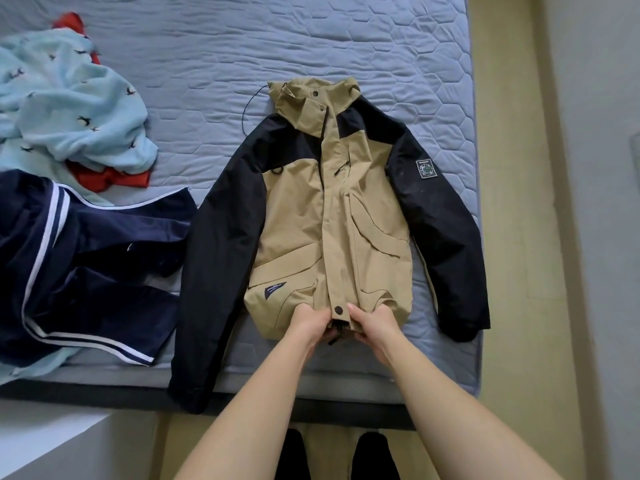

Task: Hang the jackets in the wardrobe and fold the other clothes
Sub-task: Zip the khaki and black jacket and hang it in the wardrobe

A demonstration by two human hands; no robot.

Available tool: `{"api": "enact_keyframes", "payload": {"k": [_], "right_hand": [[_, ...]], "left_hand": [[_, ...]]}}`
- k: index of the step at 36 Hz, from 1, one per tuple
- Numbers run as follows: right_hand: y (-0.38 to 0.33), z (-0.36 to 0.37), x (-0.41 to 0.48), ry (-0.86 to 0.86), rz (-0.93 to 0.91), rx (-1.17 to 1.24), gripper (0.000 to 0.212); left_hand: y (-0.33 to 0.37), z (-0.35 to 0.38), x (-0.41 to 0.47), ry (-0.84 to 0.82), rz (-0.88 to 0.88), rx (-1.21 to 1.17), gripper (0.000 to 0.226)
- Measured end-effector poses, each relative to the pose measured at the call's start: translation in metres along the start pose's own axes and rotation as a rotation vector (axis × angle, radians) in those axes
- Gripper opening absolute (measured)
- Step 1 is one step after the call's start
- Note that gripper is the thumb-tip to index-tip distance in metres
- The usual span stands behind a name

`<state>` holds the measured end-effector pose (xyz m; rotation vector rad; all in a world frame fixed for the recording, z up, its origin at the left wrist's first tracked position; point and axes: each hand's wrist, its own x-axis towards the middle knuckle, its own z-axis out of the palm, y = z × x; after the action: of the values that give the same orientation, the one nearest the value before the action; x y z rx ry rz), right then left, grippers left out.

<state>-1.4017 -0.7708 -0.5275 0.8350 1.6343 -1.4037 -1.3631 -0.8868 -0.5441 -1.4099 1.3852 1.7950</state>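
Jacket [329, 220] flat on the bed [207, 46].
Left grip [310, 323] and right grip [373, 323] both pinch its hem.

1 head-worn wide-angle view, steeply down, close over the jacket [332, 216], margins perhaps distorted.

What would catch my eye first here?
A tan and black jacket lies spread front up in the middle of the grey mattress. At its near end, the left hand and right hand grip the hem beside the bottom snap. To the left is a heap of navy clothes with white stripes, a pale blue fleece and a red garment.
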Motion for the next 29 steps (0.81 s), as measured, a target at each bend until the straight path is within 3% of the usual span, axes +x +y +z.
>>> {"api": "enact_keyframes", "payload": {"k": [6,10,15,18,23,26,29], "right_hand": [[0.017,-0.001,0.008,0.06,-0.005,-0.068,0.037],[0.029,-0.001,0.008,-0.035,0.038,0.106,0.051],[0.035,-0.002,0.008,-0.216,0.056,-0.06,0.055],[0.037,-0.01,0.011,-0.237,0.075,-0.064,0.049],[0.039,-0.013,0.01,-0.24,0.039,-0.257,0.015],[0.045,-0.008,0.009,-0.196,-0.039,-0.336,0.016],[0.05,-0.001,0.012,-0.041,-0.094,-0.315,0.016]], "left_hand": [[0.001,0.002,0.009,-0.017,-0.049,0.197,0.017],[0.001,0.006,0.017,0.028,0.044,0.43,0.026],[-0.002,0.005,0.027,0.099,0.109,0.723,0.028],[-0.002,-0.001,0.028,0.013,0.093,0.651,0.027],[-0.006,-0.014,0.026,-0.031,0.124,0.527,0.028],[-0.008,-0.016,0.025,-0.002,0.147,0.533,0.027],[-0.008,-0.016,0.024,-0.028,0.14,0.553,0.024]]}}
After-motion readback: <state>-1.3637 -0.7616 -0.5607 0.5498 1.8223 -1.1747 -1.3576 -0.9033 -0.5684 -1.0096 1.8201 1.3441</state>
